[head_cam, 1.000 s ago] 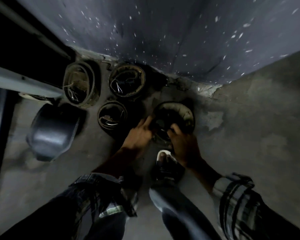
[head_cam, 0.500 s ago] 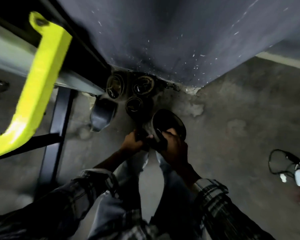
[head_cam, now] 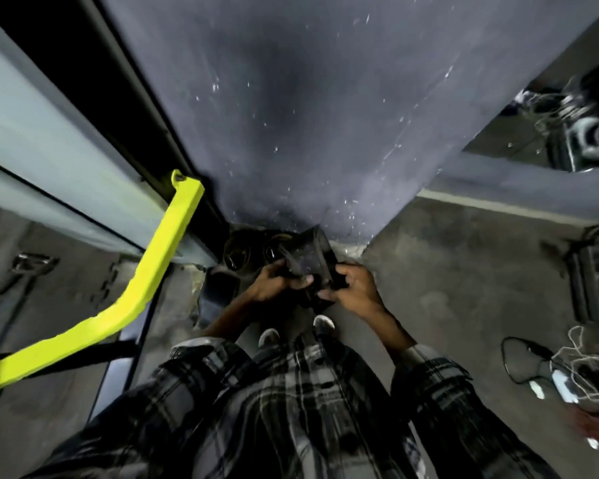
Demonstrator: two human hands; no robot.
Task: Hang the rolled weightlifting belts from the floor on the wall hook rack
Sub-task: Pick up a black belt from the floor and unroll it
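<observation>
A dark rolled weightlifting belt [head_cam: 310, 257] is held up in front of my chest, above the floor. My left hand [head_cam: 274, 283] grips its lower left side and my right hand [head_cam: 355, 288] grips its lower right side. Other rolled belts [head_cam: 239, 252] lie on the floor at the foot of the dark grey wall [head_cam: 308, 115], partly hidden behind the held belt and my hands. No hook rack shows in the view.
A yellow bar [head_cam: 153, 274] of a grey machine frame slants across the left. A dark curved object [head_cam: 218, 292] lies on the floor by the belts. Cables and gear [head_cam: 567, 368] sit on the floor at right. My feet [head_cam: 296, 328] stand below the belt.
I have risen from a crouch to standing. The belt that both hands took hold of on the floor has been lifted clear of it. The view has pulled back from the pile.
</observation>
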